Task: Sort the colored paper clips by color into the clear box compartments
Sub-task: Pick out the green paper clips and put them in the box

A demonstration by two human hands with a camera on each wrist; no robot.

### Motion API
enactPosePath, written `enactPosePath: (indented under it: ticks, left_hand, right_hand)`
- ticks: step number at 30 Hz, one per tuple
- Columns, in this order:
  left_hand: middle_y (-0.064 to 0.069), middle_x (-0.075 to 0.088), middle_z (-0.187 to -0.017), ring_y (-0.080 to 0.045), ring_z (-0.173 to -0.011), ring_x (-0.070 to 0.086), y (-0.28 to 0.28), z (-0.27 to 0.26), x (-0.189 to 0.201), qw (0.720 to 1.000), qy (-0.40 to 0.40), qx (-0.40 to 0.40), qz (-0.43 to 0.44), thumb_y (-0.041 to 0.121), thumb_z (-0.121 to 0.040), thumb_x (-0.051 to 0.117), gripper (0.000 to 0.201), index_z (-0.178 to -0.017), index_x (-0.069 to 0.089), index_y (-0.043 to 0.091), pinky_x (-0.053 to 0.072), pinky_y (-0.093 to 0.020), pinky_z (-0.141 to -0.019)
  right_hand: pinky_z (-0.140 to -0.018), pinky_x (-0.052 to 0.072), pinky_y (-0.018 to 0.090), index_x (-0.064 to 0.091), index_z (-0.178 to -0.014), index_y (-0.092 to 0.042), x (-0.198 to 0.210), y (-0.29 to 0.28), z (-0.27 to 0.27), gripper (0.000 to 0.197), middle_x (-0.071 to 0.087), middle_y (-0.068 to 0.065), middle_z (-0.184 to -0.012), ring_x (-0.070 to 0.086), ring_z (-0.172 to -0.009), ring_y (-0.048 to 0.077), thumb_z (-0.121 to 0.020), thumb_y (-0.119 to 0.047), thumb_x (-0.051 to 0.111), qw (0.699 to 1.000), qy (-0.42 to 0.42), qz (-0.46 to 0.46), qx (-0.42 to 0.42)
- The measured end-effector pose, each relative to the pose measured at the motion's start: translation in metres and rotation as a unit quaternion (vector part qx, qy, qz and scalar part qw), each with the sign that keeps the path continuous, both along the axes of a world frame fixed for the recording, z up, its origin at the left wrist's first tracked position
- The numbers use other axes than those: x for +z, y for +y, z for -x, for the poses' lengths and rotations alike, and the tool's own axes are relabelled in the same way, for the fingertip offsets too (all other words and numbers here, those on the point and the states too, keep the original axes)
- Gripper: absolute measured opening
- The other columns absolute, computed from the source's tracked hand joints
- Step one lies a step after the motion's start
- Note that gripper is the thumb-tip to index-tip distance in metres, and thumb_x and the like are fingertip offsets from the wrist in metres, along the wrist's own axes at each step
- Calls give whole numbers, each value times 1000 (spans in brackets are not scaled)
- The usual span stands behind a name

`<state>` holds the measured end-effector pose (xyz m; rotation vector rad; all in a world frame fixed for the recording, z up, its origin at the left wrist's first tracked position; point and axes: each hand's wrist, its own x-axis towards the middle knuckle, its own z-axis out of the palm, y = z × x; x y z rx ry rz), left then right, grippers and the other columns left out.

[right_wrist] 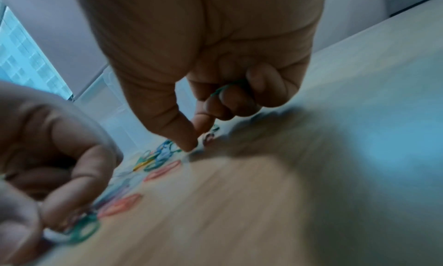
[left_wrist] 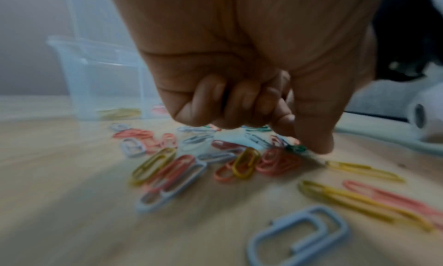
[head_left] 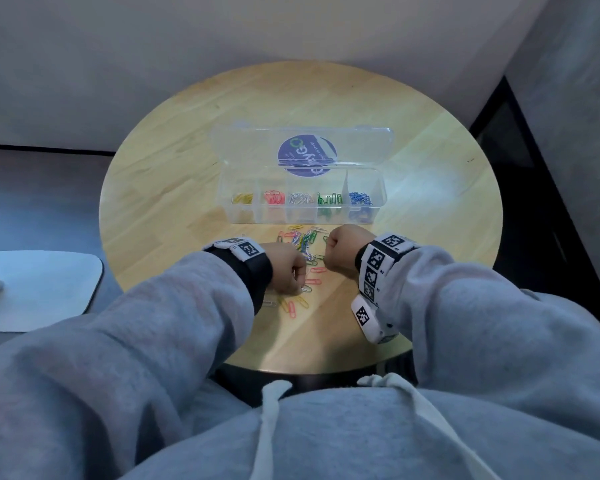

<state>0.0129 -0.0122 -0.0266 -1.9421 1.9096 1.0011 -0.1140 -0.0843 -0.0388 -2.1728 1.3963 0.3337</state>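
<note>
Loose paper clips (head_left: 305,258) in several colours lie in a pile on the round wooden table (head_left: 174,188), in front of the clear box (head_left: 302,197). Its compartments hold yellow, red, white, green and blue clips from left to right. My left hand (head_left: 288,268) is curled low over the pile's near side, thumb and forefinger pinching a green clip (left_wrist: 297,148) against the table. That green clip (right_wrist: 82,230) also shows in the right wrist view. My right hand (head_left: 343,245) is curled at the pile's right edge. It holds a green clip (right_wrist: 223,89) in its bent fingers while thumb and forefinger touch the table.
The box lid (head_left: 302,143) stands open behind the compartments, with a round blue sticker on it. More yellow, pink and white clips (left_wrist: 359,198) lie near my left wrist. A white stool (head_left: 39,289) stands to the table's left. The table's near edge is by my lap.
</note>
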Motion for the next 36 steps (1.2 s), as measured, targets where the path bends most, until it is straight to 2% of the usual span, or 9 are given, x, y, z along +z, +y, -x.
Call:
enactPosePath:
  ticks: [3, 6, 9, 12, 15, 18, 23, 31, 36]
  left_hand:
    - [12, 52, -60, -2, -53, 45, 3, -6, 1, 999, 16, 37, 7, 19, -82, 65, 17, -68, 56, 24, 35, -17, -49]
    - [11, 55, -60, -3, -51, 47, 5, -12, 3, 998, 25, 62, 6, 15, -81, 62, 21, -64, 54, 23, 37, -16, -48]
    - [11, 54, -61, -5, -52, 47, 7, -13, 5, 998, 26, 63, -7, 16, -80, 66, 19, -66, 54, 24, 37, -18, -49]
    - [9, 49, -61, -9, -53, 46, 6, -8, 6, 998, 14, 61, 15, 18, -78, 68, 18, -74, 54, 27, 34, -21, -49]
    - [8, 47, -64, -10, -55, 46, 3, 0, 7, 999, -2, 33, 36, 15, -79, 63, 15, -82, 55, 28, 33, -21, -49]
    - [8, 47, -65, -16, -62, 51, -1, 7, 6, 1000, -3, -3, 22, 16, -80, 62, 15, -85, 58, 29, 35, -21, -48]
    - [11, 48, -62, -10, -56, 48, -3, 12, 5, 999, -38, -22, 18, 14, -81, 63, 14, -87, 61, 26, 35, -20, -47]
    - [12, 51, -61, -5, -52, 47, -5, 13, 5, 998, -58, -30, 3, 15, -82, 63, 10, -83, 59, 24, 35, -18, -47]
    - [9, 55, -63, -13, -63, 53, -2, 12, 4, 999, -36, -1, -15, 11, -76, 62, 12, -73, 59, 22, 39, -19, -50]
  right_hand:
    - [-40, 32, 18, 44, -58, -18, 3, 2, 6, 18, 45, -1, -53, 39, -48, 16, -74, -8, 49, 995, -57, -54, -55]
    - [-34, 32, 12, 54, -72, -17, 7, 1, 13, 9, 57, 3, -63, 45, -41, 14, -76, -9, 53, 980, -118, -119, -107]
    - [-38, 37, 13, 55, -74, -13, 10, -2, 22, 10, 60, 4, -64, 48, -34, 9, -79, -6, 59, 963, -159, -167, -137]
    - [-52, 40, 23, 50, -63, -13, 10, -7, 27, 20, 58, 7, -61, 46, -47, 17, -77, -2, 60, 961, -170, -176, -128]
    - [-52, 38, 29, 47, -66, -9, 6, -11, 31, 24, 52, 15, -65, 43, -53, 21, -83, 7, 51, 919, -249, -243, -184]
    - [-47, 36, 26, 55, -82, -10, 3, -15, 36, 26, 45, 10, -61, 40, -51, 19, -86, 12, 41, 866, -321, -290, -250]
    - [-48, 31, 23, 55, -80, -7, 3, -19, 43, 32, 35, 6, -63, 33, -52, 16, -90, 8, 29, 844, -316, -336, -275]
    - [-42, 41, 16, 44, -72, -9, 0, -15, 48, 28, 41, 7, -68, 44, -54, 14, -88, 5, 27, 769, -382, -387, -335]
    - [-42, 39, 16, 44, -75, -9, 1, -15, 43, 19, 40, 5, -68, 41, -57, 14, -93, -4, 40, 778, -367, -383, -338]
